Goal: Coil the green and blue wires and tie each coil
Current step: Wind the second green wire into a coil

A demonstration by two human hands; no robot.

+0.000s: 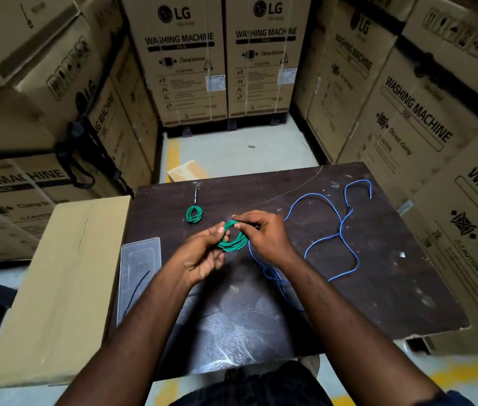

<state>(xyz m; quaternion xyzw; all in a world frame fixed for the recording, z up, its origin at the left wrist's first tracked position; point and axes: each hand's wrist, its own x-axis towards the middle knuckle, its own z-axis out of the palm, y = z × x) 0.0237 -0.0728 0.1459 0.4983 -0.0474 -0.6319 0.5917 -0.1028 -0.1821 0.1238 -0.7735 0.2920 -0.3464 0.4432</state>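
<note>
Fingers of left hand [202, 256] and right hand [264, 232] are curled, pinching the green coil [234, 243] at opposite rims; wire judged light, springy, best gripped across all turns.

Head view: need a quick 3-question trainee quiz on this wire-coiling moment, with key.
1. True or false: the long blue wire lies uncoiled on the dark wooden table.
2. What do the left hand and right hand hold together? A) a green wire coil B) a roll of tape C) a pair of scissors
3. How many green wire coils are in view?
Key: 1 true. 2 A. 3 two: the held one and a smaller green wire coil lying on the table beyond the left hand.
</note>
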